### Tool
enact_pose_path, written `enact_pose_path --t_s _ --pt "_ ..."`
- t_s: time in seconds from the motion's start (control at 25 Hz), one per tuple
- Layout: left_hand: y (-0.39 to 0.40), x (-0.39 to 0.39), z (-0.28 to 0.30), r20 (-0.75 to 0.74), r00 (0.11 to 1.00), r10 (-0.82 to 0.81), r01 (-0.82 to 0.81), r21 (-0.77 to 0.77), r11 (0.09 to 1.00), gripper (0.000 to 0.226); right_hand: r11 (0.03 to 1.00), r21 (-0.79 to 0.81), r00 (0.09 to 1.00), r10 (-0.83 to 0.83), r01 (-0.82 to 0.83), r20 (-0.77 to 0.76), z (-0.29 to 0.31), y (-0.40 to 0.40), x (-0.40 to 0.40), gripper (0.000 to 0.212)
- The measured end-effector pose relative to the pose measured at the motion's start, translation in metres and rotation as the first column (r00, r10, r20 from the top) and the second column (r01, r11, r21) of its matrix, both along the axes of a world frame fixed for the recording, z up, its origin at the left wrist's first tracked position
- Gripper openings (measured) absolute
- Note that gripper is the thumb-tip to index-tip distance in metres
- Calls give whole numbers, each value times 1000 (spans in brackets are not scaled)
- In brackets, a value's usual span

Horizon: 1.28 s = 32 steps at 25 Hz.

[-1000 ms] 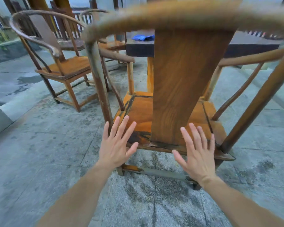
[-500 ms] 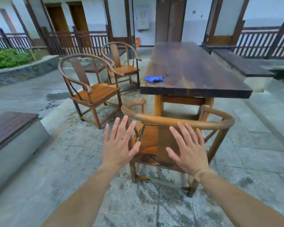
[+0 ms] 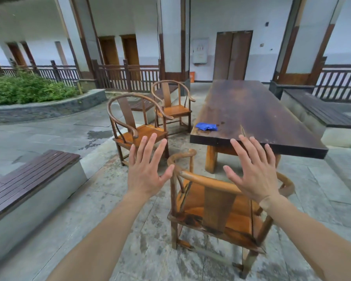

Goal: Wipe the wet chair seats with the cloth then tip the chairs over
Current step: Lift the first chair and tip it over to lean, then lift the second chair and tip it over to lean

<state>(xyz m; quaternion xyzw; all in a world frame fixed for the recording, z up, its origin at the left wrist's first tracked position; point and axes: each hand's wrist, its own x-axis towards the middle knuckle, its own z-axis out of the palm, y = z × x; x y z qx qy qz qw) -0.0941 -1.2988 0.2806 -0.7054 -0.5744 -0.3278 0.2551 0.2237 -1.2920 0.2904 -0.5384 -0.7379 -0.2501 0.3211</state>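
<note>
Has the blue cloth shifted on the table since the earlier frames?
No. The blue cloth lies at the same near left corner of the table as before; only the camera view rose.

The near chair point(image 3: 221, 201) dropped lower and farther from the camera. More of the bench point(image 3: 257, 110) and courtyard came into sight. Both hands rose above the chair's top rail.

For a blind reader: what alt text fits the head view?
Two open, empty hands, left hand and right hand, are raised above an upright round-backed wooden armchair at the end of a long dark wooden table, where a crumpled blue cloth lies.
</note>
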Motion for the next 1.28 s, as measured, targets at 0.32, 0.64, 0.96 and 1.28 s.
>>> enact_pose_path --t_s 0.32,0.64,0.96,1.28 --pt "-7 -58 10 -58 985 162 -162 10 987 63 967 9 967 253 -253 -17 7 53 -75 61" --pt "-40 -174 -25 -14 925 379 -372 -226 900 59 833 -281 875 481 -476 -57 -22 82 -237 55" --pt "-22 -327 -45 84 890 448 -347 -512 786 108 665 -509 772 636 -547 2 -42 125 -428 78" --pt "44 -463 -53 83 879 469 -371 -500 782 81 676 -421 775 622 -605 -113 -49 185 -568 66"
